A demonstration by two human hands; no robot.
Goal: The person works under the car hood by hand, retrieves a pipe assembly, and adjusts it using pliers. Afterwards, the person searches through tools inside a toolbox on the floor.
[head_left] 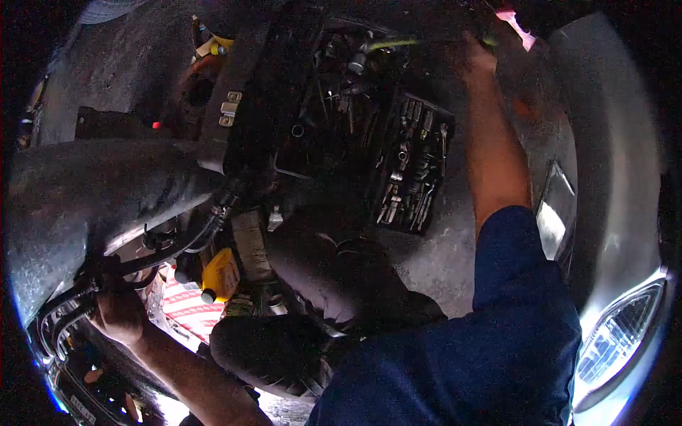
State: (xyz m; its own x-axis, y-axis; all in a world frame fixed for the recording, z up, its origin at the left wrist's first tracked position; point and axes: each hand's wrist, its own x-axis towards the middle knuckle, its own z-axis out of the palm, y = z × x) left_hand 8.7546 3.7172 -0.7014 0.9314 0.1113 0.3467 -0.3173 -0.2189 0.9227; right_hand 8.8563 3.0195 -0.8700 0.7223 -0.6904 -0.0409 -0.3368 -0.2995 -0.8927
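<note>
At the lower left, my left hand (119, 309) is closed at a black hose (167, 254) that runs beside a large grey metal part (106, 184). Its fingertips are lost in shadow. My right arm stretches far forward, and my right hand (480, 58) is at the top, over the dark floor. Dimness hides what its fingers do; a small yellow-green patch shows beside them. Left of that hand, a yellow-green strip (394, 43) lies over an open tool case (291, 170) with loose tools. Nearer me is a socket tray (412, 167) filled with sockets and bits.
A yellow bottle (222, 273) stands beside a red-and-white printed packet (188, 305) near my left arm. My bent knees (320, 277) are in the middle. On the right are a pale car panel (618, 156) and a headlight (618, 334). A pink cloth-like scrap (518, 30) lies at top right.
</note>
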